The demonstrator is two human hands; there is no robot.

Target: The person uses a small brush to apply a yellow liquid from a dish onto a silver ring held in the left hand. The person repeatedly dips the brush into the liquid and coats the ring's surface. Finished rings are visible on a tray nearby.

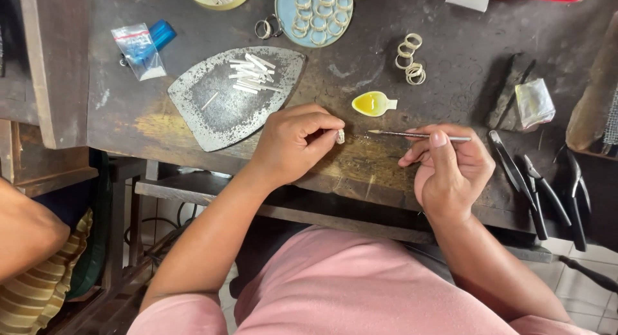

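The tabletop (412,26) is dark, worn wood, scratched and stained, with a paler scuffed patch along its near edge. The left hand (293,142) rests there, its grip pinching a small pale ring piece (340,136) between thumb and fingertips, just above the wood. The right hand (450,171) has its grip closed on a thin metal pick (418,135), held level with the tip pointing left, near the piece but apart from it.

Just beyond the hands sits a small dish (373,104) of yellow liquid. Left of it lies a flat pointed metal plate (219,106) carrying a heap of short white strips (252,74). At the far edge a round blue plate (283,16) holds many rings, and loose rings (409,58) are stacked to its right. Pliers (534,190) lie at the right edge; a small plastic bag (138,50) lies far left.

Below the tabletop show wooden rails and a tiled floor (579,287). Another person's arm (26,235) enters at the left.
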